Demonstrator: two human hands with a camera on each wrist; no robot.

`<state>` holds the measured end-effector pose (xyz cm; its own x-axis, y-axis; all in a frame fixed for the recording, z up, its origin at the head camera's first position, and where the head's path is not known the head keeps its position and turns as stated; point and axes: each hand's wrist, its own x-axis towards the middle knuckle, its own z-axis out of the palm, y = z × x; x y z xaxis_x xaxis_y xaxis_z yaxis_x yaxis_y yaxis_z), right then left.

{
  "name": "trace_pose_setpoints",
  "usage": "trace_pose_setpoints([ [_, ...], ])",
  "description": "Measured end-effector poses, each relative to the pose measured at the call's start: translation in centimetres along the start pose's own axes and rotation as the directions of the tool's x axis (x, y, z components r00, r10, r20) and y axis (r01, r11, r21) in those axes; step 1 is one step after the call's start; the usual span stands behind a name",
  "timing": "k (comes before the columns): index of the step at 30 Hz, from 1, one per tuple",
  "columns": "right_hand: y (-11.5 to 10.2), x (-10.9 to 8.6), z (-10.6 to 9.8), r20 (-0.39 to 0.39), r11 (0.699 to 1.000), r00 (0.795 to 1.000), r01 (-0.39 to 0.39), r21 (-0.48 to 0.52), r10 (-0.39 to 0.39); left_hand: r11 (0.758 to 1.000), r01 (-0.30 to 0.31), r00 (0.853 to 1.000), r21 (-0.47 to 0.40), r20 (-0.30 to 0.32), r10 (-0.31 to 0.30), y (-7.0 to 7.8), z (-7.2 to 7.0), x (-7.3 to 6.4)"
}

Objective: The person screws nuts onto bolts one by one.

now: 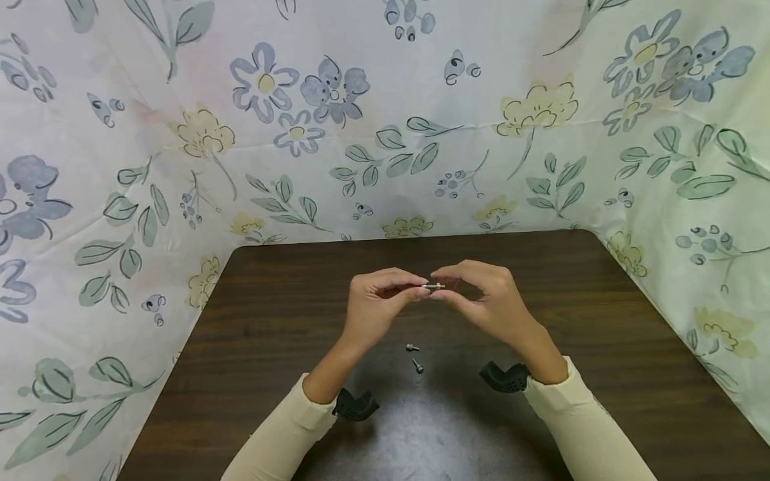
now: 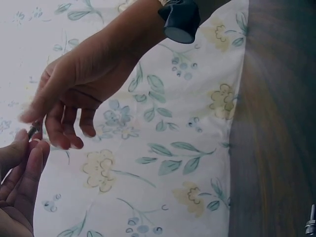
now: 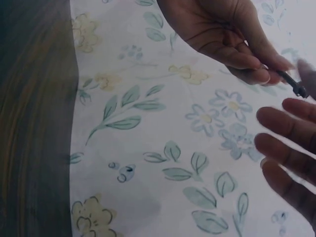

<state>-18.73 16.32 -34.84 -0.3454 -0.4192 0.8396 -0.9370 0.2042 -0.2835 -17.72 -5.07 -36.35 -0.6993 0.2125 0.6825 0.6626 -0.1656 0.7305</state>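
Observation:
My left hand (image 1: 374, 304) pinches a small metal bolt (image 1: 434, 286) by its shank, between thumb and index finger. The bolt lies level above the table, and its thicker end (image 3: 299, 91) points toward my right hand (image 1: 487, 294). The right thumb and index finger stand apart on either side of that end, with a gap around it; the other right fingers are loosely spread. In the left wrist view the bolt (image 2: 32, 131) is partly hidden by fingertips. Two more small bolts, one (image 1: 412, 347) behind the other (image 1: 418, 366), lie on the table below the hands.
A dark wooden table (image 1: 271, 347) lies under the hands. Floral cloth (image 1: 373, 87) hangs along its back and sides. Black wrist-worn cameras sit at the left wrist (image 1: 356, 405) and right wrist (image 1: 504, 377). A glossy reflection shows near the front of the table.

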Motion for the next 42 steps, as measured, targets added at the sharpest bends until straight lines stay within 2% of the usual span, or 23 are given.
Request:
trace_pose_setpoints([
  [6, 0.01, 0.25, -0.11, -0.001, 0.999, 0.999, 0.038, 0.008, -0.038, 1.0, 0.003, 1.0, -0.006, -0.006, -0.003, 0.09, 0.0, 0.18],
  [20, -0.04, 0.34, -0.3, -0.012, 0.997, 0.998, 0.069, -0.021, -0.069, 1.0, 0.001, 1.0, -0.016, -0.008, -0.001, 0.25, -0.08, 0.28],
  [27, -0.17, 0.06, -0.18, -0.024, 0.998, 0.998, 0.052, -0.018, -0.052, 1.0, 0.0, 1.0, -0.007, -0.005, 0.0, 0.26, 0.02, 0.04],
  [33, -0.12, 0.18, -0.1, -0.028, 0.997, 0.997, 0.071, -0.033, -0.072, 1.0, 0.003, 1.0, -0.015, -0.007, -0.003, 0.32, 0.01, 0.09],
  [42, -0.38, 0.12, -0.04, -0.031, 0.999, 0.998, 0.047, -0.022, -0.047, 1.0, 0.01, 1.0, -0.011, -0.006, -0.01, 0.3, -0.05, -0.13],
])
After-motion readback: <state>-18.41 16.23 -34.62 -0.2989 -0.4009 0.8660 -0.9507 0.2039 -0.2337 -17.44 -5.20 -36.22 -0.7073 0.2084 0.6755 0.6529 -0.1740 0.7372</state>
